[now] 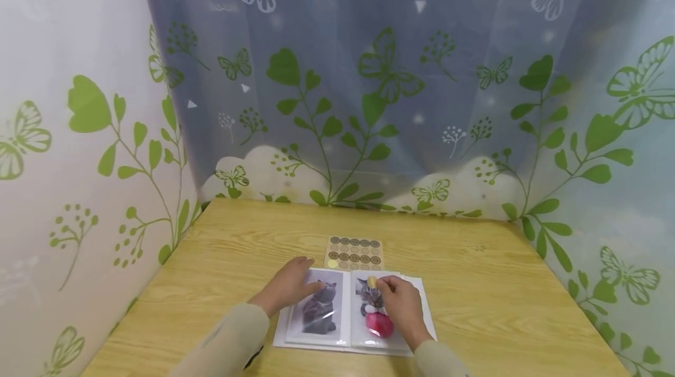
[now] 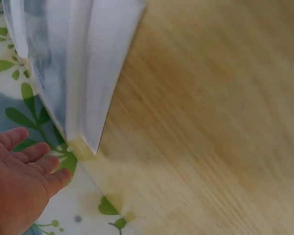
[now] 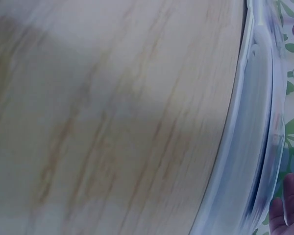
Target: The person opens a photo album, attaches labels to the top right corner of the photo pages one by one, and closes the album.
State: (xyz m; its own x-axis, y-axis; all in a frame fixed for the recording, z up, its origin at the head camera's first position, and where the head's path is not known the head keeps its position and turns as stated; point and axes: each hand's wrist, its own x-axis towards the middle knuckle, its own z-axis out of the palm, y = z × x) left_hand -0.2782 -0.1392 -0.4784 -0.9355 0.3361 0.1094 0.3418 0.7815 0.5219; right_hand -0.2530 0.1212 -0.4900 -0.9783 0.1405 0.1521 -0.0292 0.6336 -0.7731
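An open photo album [image 1: 346,330] with clear-sleeved pages lies on the table. Its left page holds a picture of a grey cat [image 1: 319,312]; the right one shows a tabby cat with a pinkish-red round shape [image 1: 379,325]. My left hand [image 1: 287,287] rests at the left page's upper edge, fingers extended; these fingers [image 2: 34,154] also show in the left wrist view. Over the right page, my right hand [image 1: 405,305] pinches a small round yellow sticker [image 1: 372,282] between thumb and forefinger. In the right wrist view only part of that hand [image 3: 290,208] appears.
Just behind the album lies a sticker sheet [image 1: 354,252] with rows of dark and pale circles and one yellow circle at its left. The wood-grain table [image 1: 506,295] is enclosed by curtains [image 1: 327,84] printed with leaves and butterflies.
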